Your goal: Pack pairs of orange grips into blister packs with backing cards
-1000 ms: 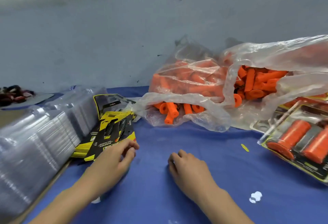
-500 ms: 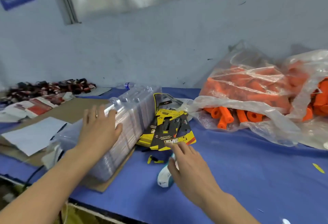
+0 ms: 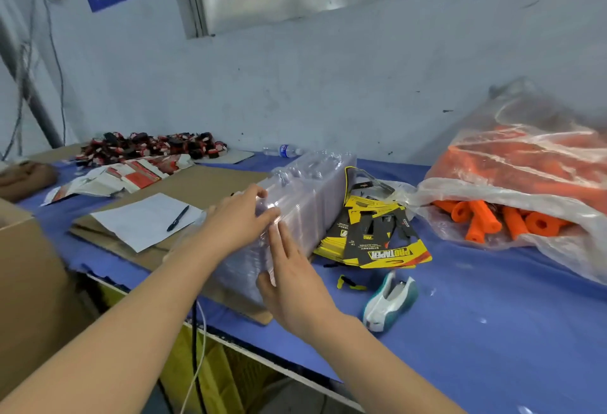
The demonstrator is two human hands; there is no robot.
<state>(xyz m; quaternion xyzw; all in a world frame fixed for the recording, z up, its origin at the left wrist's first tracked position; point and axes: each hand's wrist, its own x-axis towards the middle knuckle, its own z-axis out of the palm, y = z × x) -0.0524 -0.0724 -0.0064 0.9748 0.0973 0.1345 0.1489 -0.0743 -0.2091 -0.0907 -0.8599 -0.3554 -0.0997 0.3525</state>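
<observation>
Left hand [image 3: 236, 220] lies over the top of the stack of clear blister packs [image 3: 315, 190], fingertips curled onto its upper edge, apparently to steady it. Right hand [image 3: 292, 275] is flat, fingers straight against the stack's near face, thumb low; judged to be separating one pack. Backing cards [image 3: 377, 236] lie fanned just beside the stack, within reach. Orange grips [image 3: 483, 216] spill from the plastic bag [image 3: 525, 157], well apart, untouched.

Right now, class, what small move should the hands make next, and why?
Probably lift one pack off the blister stack: left hand and right hand both touch its near end, no pack separated yet; backing cards and orange grips wait alongside.
</observation>
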